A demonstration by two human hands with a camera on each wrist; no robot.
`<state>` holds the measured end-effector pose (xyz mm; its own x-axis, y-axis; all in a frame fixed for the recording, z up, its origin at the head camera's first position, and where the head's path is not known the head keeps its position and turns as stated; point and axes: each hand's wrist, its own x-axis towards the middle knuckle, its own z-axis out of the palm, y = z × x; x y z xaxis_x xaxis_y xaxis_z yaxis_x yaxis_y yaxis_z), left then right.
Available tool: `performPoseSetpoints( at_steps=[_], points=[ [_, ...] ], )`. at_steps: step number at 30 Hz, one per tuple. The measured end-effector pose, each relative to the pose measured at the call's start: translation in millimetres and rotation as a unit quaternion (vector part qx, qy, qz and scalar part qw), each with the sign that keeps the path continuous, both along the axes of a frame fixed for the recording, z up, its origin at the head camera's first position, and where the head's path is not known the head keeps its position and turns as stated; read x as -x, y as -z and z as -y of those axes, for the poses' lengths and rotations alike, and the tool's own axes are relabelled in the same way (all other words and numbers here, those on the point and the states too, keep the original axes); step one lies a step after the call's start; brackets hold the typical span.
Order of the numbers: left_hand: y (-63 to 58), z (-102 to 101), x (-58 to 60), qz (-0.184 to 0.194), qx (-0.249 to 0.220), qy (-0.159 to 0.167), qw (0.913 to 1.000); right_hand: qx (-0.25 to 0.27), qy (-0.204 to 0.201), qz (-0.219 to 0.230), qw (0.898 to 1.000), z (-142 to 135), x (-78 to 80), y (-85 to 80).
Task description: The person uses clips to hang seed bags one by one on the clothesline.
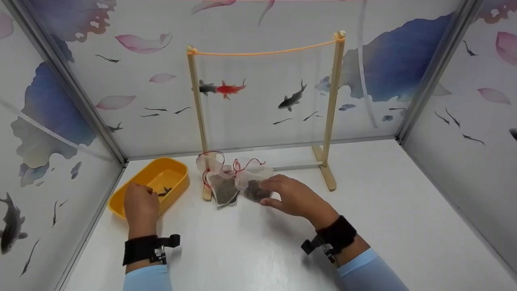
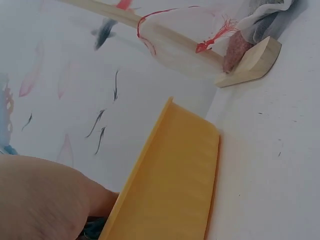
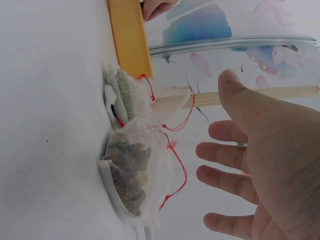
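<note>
My left hand [image 1: 141,202] reaches over the yellow tray [image 1: 177,193] with its fingers curled. Small dark pieces [image 1: 164,191] lie in the tray beside those fingers. In the left wrist view something dark green [image 2: 92,228] shows between hand and tray rim; whether I hold it is hidden. The right hand [image 1: 297,198] hovers by a sheer drawstring bag [image 1: 252,190] with dark filling. In the right wrist view its fingers [image 3: 222,152] are spread, apart from that bag [image 3: 130,165]. A second drawstring bag [image 1: 224,188] with greenish filling lies to its left.
Behind the bags stands a wooden frame [image 1: 332,101] with an orange cord [image 1: 262,53] strung between its posts. The frame's foot [image 1: 329,178] rests on the white table [image 1: 242,250]. Printed panels [image 1: 258,117] enclose the back and sides.
</note>
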<state>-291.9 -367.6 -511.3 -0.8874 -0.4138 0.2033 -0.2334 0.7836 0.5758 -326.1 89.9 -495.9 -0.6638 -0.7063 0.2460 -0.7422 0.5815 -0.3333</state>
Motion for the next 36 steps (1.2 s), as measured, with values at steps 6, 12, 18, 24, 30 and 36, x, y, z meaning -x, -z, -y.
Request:
performPoseSetpoints(
  at_steps=[6, 12, 18, 24, 30, 36],
  points=[
    [-2.1, -3, 0.0, -0.018, -0.044, -0.004, 0.9989, 0.017, -0.004, 0.007, 1.0, -5, 0.2, -4.3],
    [-4.4, -6, 4.9, 0.006, -0.149, -0.009, 0.9887, 0.024, -0.001, 0.015, 1.0, -9, -1.1, -6.8],
    [-1.3, -5, 6.8, 0.023, -0.115, 0.021, 0.9929, 0.022, -0.001, 0.015, 1.0, -10, -0.8, -5.6],
    [-1.4, -9, 4.3, -0.026, -0.063, 0.011, 0.9976, 0.023, 0.003, 0.012, 1.0, -12, 0.5, -5.8],
    [-18.4, -32, 1.2, -0.089, -0.088, -0.002, 0.9921, 0.034, 0.033, -0.017, 0.999, -17, 0.9, -10.3],
    [-38.2, -87, 4.7, -0.127, -0.135, 0.034, 0.9821, 0.069, 0.112, -0.092, 0.987, -22, 2.0, -21.2]
  ],
)
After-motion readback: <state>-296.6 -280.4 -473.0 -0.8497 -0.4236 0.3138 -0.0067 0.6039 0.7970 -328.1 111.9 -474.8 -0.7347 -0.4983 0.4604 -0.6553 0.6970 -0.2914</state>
